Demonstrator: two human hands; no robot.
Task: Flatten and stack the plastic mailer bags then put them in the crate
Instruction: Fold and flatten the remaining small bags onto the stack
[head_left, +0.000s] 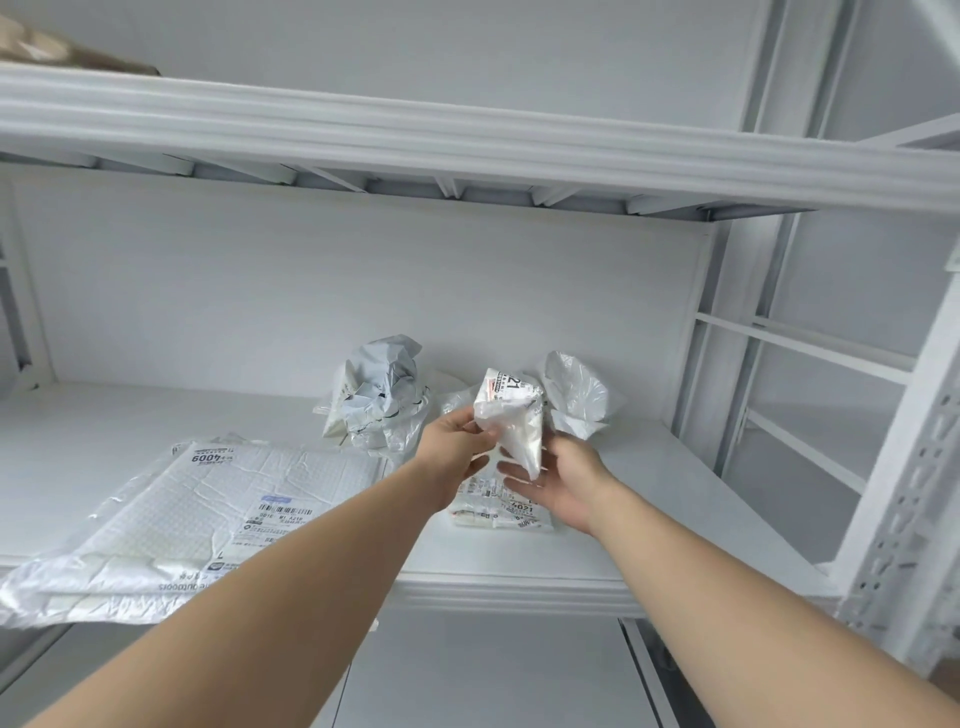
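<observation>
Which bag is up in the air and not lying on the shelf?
The small crumpled white bag, held between the left hand and right hand. Every other bag rests on the shelf.

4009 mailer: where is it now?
Head view, lower left: the 4009 mailer lies flat on the shelf, overhanging its front edge, front-left of the crumpled grey mailer.
</observation>
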